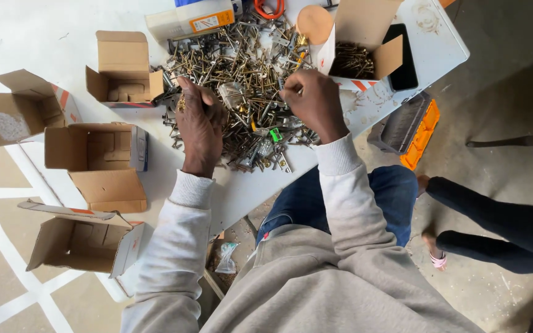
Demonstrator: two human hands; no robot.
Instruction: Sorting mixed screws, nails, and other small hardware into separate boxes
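Note:
A big heap of mixed screws and bolts [242, 68] lies on the white table [242, 191]. My left hand [197, 120] rests on the heap's left side, fingers pinched on a small brass-coloured screw. My right hand [311, 98] hovers over the heap's right side with fingers curled closed; whether it holds something is hidden. Both arms wear light grey sleeves.
Open cardboard boxes stand around: one at the back left [121, 71], one beside it [97, 157], one at the front left [84, 243], one at the far left [13, 111], one with dark screws at the back right [356, 58]. An orange-and-grey organiser case [408, 126] lies on the floor. Another person's legs [495, 222] are at right.

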